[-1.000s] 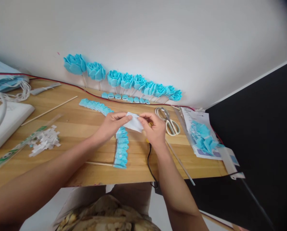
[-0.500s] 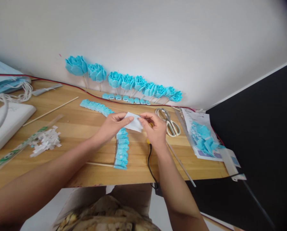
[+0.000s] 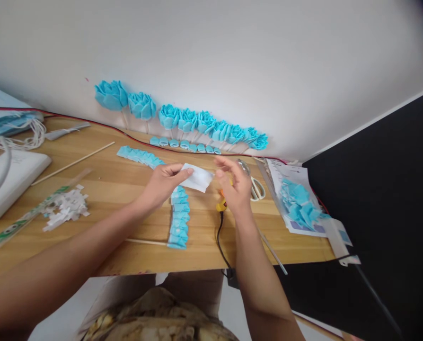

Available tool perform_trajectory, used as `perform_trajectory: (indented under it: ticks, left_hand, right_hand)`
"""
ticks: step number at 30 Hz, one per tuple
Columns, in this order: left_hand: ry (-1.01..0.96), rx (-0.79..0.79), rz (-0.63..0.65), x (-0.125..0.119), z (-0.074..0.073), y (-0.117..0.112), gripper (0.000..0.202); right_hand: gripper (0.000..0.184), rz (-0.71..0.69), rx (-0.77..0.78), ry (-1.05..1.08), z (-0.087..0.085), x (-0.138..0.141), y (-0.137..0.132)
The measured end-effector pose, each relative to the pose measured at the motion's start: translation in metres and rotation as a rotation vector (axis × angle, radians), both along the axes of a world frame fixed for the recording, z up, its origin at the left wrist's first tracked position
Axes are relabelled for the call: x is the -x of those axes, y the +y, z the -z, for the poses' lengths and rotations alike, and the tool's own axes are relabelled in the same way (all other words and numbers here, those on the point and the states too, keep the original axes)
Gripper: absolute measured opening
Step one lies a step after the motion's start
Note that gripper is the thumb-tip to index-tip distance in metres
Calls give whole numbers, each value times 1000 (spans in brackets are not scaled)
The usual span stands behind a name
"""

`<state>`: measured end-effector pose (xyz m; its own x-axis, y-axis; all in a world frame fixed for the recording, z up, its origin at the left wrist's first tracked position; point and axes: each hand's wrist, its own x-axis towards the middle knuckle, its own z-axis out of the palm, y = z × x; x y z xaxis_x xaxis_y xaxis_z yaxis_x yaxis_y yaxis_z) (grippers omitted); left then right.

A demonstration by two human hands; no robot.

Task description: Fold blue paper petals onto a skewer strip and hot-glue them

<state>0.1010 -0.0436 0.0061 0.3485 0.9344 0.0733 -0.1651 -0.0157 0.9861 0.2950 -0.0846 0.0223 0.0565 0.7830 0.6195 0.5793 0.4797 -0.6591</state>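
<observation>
My left hand pinches the left end of a small whitish sheet, thumb on top; whether it is paper or fabric I cannot tell. To its right, apart from the sheet, my right hand is raised with fingers parted and nothing in them. Under the right hand lies a yellow-handled tool with a black cord, partly hidden. Below the sheet runs a curved row of folded light-blue pieces, which passes behind my left hand and continues at a second stretch.
Blue flowers on sticks lean along the wall, with small blue rolls before them. Scissors and a sheet with blue petals lie right. White scraps, a thin stick and a white box are left.
My right hand has let go of the whitish sheet and moved a little right, its fingers opening. The left hand keeps its hold, and more of the sheet shows.
</observation>
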Motion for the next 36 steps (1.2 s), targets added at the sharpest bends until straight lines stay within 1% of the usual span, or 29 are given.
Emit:
perform_trajectory:
  ticks: [2,3,6,8,11,13,17,22,26,30,33,36]
  left_hand:
    - [40,-36,21,0,0,-1,30]
    - [56,-57,31,0,0,-2,29]
    - [92,-105,50,-2,1,-3,32]
    - [110,-117,26,-3,2,-2,35]
    - [157,-114,-32,-5,6,1,49]
    - [171,-96,-17,-5,7,3,51]
    - [85,-36,68,-4,7,4,41]
    - [-49,-1,167,-3,2,3,47]
    - [-56,-24,201,0,-1,2,45]
    - [-17,-28,139,2,-6,2,48]
    - [-16,-47,105,3,-8,3,47]
    - [19,-65,97,4,-7,4,40]
  right_hand:
    - [28,-89,37,-90,-2,4,-1]
    - [25,-102,58,-113,-1,6,-2]
    - [12,-49,119,-95,2,12,-2]
    - [12,-2,145,-47,4,14,-2]
    - [12,6,162,5,4,15,-2]
    - [13,-1,165,35,3,14,-2]
    - [16,9,195,133,5,10,1]
    - [21,-28,249,325,10,3,6]
    - [24,-22,264,363,11,1,6]
    - [22,-29,254,335,9,2,5]
    - [16,-40,259,230,7,6,2]
    - [11,-34,238,112,5,12,0]
